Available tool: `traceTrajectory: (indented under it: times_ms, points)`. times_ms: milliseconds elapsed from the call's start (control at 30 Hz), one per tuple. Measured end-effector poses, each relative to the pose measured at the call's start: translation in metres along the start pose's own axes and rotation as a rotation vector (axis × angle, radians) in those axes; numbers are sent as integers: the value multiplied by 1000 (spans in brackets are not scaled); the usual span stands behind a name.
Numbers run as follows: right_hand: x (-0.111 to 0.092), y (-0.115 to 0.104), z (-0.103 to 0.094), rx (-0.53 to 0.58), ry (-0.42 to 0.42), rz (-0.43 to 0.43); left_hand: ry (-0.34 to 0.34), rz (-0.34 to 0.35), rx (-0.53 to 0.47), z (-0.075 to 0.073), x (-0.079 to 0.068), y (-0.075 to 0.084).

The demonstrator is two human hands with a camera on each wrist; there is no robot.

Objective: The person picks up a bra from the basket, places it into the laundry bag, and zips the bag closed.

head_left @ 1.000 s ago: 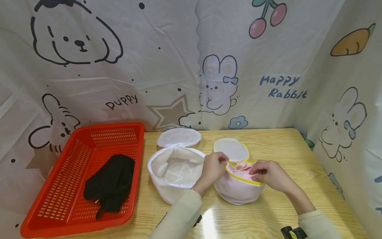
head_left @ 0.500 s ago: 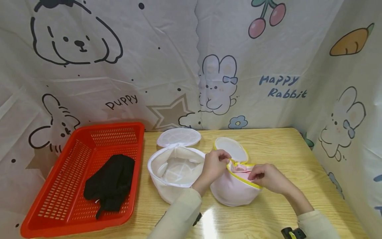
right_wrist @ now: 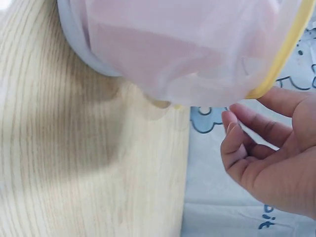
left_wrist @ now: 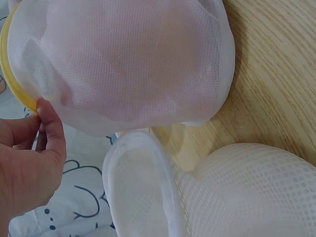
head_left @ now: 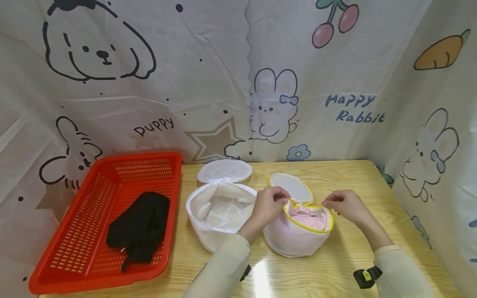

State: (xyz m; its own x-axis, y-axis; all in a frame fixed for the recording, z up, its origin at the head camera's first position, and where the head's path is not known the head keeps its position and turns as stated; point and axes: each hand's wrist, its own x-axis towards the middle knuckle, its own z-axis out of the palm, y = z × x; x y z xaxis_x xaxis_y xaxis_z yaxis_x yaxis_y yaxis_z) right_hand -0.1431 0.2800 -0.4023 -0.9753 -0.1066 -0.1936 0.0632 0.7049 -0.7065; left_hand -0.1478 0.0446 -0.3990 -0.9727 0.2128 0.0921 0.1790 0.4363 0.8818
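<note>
A pale mesh laundry bag (head_left: 294,238) with a yellow zipped rim sits on the table, its round lid folded back. Pink cloth (head_left: 313,222) lies inside it. My left hand (head_left: 269,207) pinches the rim at the left, as the left wrist view shows at the yellow edge (left_wrist: 19,91). On the opposite side my right hand (head_left: 348,205) holds the rim between thumb and fingers. In the right wrist view the thumb tip of that right hand (right_wrist: 276,153) passes behind the rim. Left of this bag stands a larger white mesh laundry bag (head_left: 208,238), its lid also back.
A red plastic basket (head_left: 100,273) stands at the left of the wooden table (head_left: 357,178). Folded black cloth (head_left: 139,227) lies in it. A printed curtain (head_left: 208,82) hangs behind the table and along its right side.
My right hand has come out of the bag's opening and moved right to its rim. The bag has tilted slightly and its mouth is wider. My left hand keeps hold of the rim.
</note>
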Motion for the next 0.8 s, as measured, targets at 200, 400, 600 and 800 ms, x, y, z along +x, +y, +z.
traceTrajectory:
  times_ms: [200, 400, 600, 800]
  points:
    - [7, 10, 2, 80, -115, 138, -1, -2, -4, -1, 0, -1]
    - [3, 8, -3, 149, -61, 58, 27, -16, -10, -5, 1, 1]
    - [-4, -6, -25, 126, 137, -6, 96, -39, -38, -16, 2, 10]
    - [-18, -17, -38, 102, 284, -60, 152, -54, -70, -23, 3, 14]
